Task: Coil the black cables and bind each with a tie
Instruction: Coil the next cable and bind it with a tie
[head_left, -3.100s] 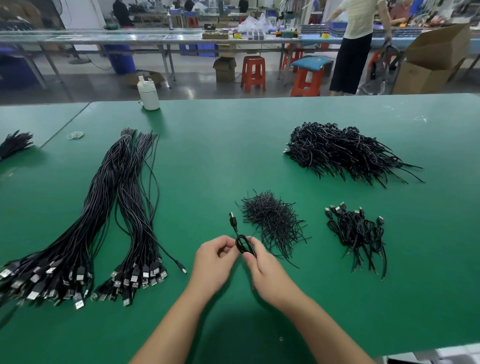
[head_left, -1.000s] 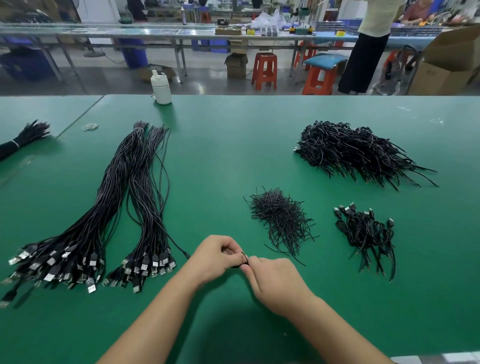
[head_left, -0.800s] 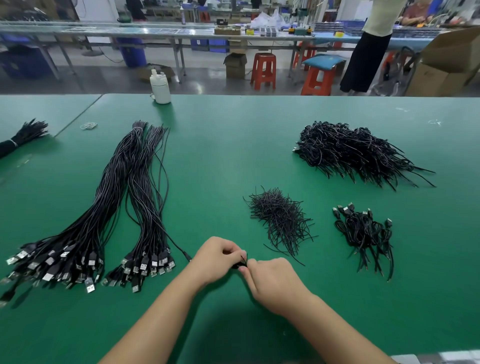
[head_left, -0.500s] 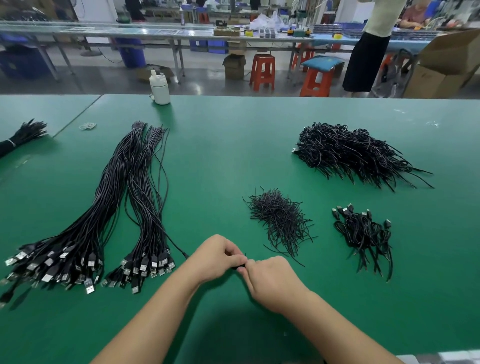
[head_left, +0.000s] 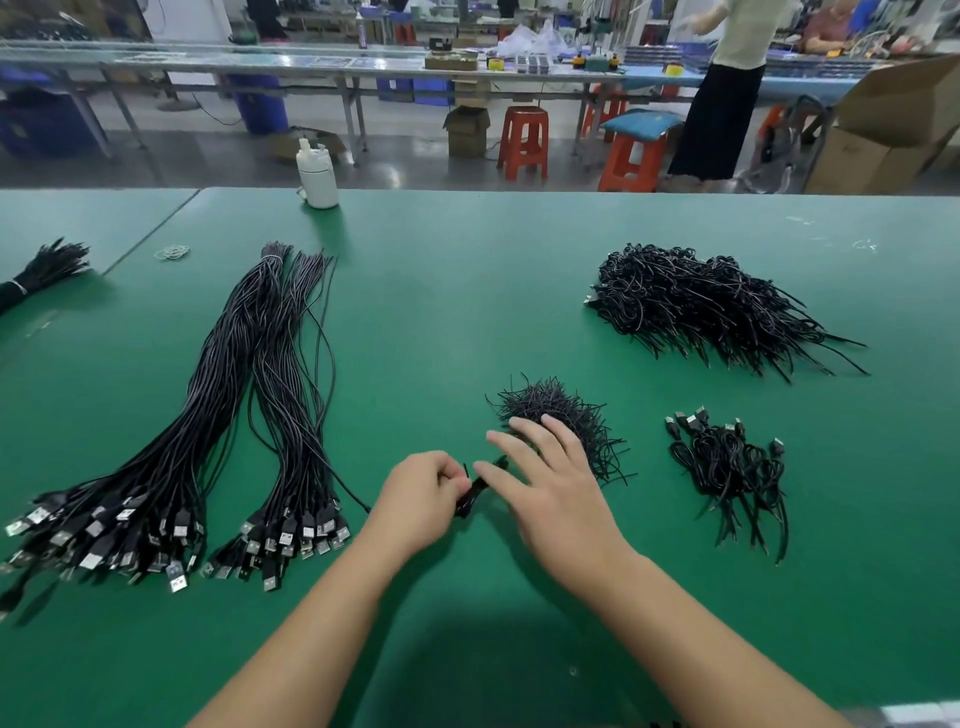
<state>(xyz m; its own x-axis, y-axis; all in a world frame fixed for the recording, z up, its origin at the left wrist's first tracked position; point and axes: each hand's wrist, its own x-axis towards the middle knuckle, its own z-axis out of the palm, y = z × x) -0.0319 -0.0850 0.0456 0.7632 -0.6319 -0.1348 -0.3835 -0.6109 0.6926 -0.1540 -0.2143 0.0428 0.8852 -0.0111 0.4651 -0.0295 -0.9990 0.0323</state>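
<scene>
My left hand grips a small coiled black cable just above the green table. My right hand is off the coil, fingers spread and straight, reaching over the near edge of the pile of short black ties. Two long bundles of uncoiled black cables with USB plugs lie to the left. A small heap of coiled, bound cables lies to the right.
A large heap of black cables sits at the far right. A white bottle stands at the table's far edge. Another black bundle lies on the left table. Beyond are stools, benches, boxes and a standing person.
Both hands were together on the coil. Now my right hand has let go and moved right and forward over the tie pile with fingers spread; my left still holds the coil.
</scene>
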